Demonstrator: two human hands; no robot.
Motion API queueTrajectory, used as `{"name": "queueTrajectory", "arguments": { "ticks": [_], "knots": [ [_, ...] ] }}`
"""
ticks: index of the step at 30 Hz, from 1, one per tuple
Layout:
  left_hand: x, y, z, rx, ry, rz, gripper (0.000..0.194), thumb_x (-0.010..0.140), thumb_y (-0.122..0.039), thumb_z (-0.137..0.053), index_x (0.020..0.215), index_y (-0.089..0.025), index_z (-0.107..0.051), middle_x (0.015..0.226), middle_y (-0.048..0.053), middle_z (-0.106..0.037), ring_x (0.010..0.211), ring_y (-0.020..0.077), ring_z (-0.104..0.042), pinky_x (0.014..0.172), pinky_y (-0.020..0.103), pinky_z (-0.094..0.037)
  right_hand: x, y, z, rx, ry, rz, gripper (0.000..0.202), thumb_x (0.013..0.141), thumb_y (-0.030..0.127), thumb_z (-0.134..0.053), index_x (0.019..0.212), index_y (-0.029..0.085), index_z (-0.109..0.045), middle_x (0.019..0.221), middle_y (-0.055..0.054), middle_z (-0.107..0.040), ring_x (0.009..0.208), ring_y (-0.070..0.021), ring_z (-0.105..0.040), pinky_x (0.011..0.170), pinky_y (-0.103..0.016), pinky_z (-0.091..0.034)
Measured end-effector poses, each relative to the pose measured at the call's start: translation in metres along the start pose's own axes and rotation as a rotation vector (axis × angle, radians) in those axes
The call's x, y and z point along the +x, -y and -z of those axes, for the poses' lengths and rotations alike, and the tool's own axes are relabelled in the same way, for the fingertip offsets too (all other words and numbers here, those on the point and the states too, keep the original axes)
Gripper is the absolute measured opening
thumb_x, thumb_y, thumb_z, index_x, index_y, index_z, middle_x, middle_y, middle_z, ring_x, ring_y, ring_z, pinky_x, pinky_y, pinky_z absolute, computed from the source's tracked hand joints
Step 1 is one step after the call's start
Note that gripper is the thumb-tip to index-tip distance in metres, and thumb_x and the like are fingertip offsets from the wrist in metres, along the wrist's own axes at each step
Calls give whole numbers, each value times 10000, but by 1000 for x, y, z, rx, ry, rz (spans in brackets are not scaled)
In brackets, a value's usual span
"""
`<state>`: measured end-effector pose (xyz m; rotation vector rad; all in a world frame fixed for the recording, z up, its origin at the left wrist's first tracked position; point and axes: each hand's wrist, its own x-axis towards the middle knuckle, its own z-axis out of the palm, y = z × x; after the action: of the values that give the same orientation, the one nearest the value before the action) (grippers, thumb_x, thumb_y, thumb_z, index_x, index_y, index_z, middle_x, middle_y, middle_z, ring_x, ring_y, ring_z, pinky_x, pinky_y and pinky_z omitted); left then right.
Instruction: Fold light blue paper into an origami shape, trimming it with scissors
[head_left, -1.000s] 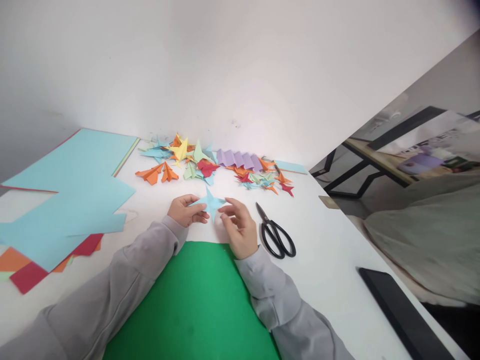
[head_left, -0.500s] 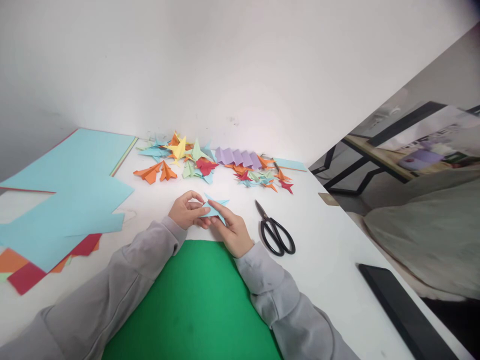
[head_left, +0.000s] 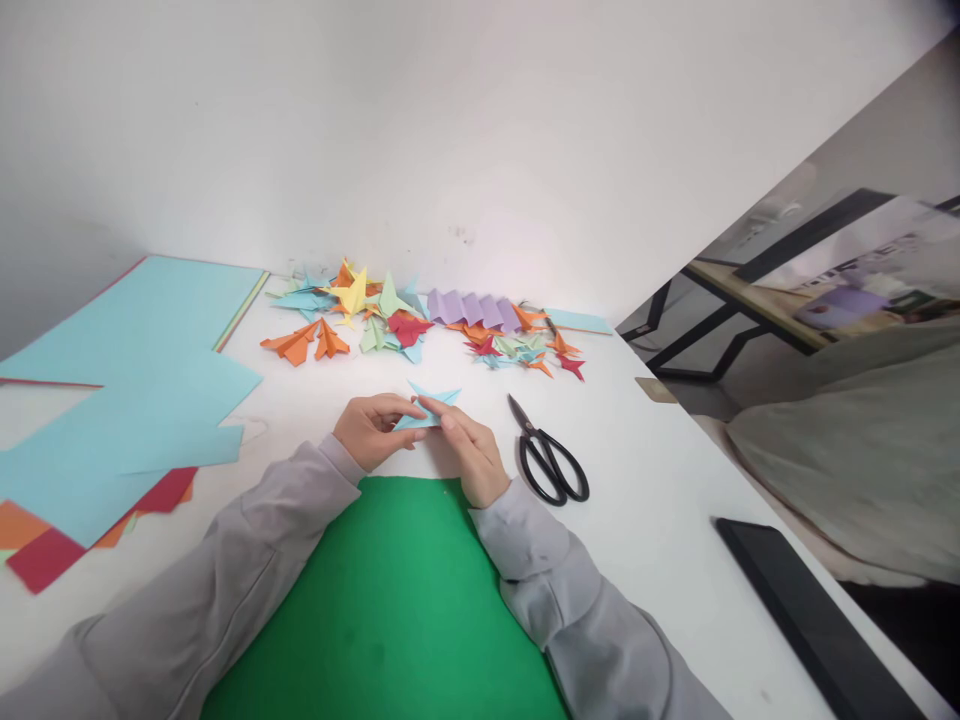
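Observation:
Between my hands is a small folded piece of light blue paper (head_left: 420, 412) with pointed tips sticking up and out to the right. My left hand (head_left: 373, 427) pinches its left side between thumb and fingers. On the right side, my right hand (head_left: 474, 450) grips it with the thumb in front and the fingers behind. Part of the paper is hidden by the fingers. Just below the hands lies a green mat (head_left: 397, 600). Black-handled scissors (head_left: 551, 455) rest on the white table to the right of my right hand.
Several folded paper shapes, among them a yellow one (head_left: 350, 294) and an orange one (head_left: 291, 344), lie along the wall. Large light blue sheets (head_left: 172, 390) cover the left side over red squares (head_left: 46, 562). A black flat object (head_left: 810, 620) lies near the right edge.
My fingers have shifted on the blue paper, and its tips now show differently. My left hand's fingers have straightened along it, and my right thumb has moved up. The camera view has shifted slightly.

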<state>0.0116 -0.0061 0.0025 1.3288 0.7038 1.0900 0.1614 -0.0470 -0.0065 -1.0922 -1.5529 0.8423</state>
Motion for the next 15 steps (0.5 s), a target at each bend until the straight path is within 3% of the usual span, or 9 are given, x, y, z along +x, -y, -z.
{"name": "queueTrajectory", "arguments": {
  "ticks": [5, 15],
  "knots": [
    [-1, 2, 1, 93, 15, -6, 215, 533, -155, -739, 743, -132, -702, 745, 56, -624, 597, 123, -564, 502, 251, -526, 3, -5, 0, 101, -53, -72, 296, 804, 351, -541, 1062, 258, -651, 1118, -32, -655, 1066, -216, -572, 968, -395, -396],
    [-3, -5, -3, 62, -43, 21, 139, 562, -199, -729, 674, -134, -679, 702, 42, -622, 540, 133, -602, 469, 258, -526, 4, -10, -1, 135, -58, -99, 286, 800, 318, -540, 1055, 258, -655, 1122, -28, -653, 1072, -209, -570, 975, -391, -392]
  ]
}}
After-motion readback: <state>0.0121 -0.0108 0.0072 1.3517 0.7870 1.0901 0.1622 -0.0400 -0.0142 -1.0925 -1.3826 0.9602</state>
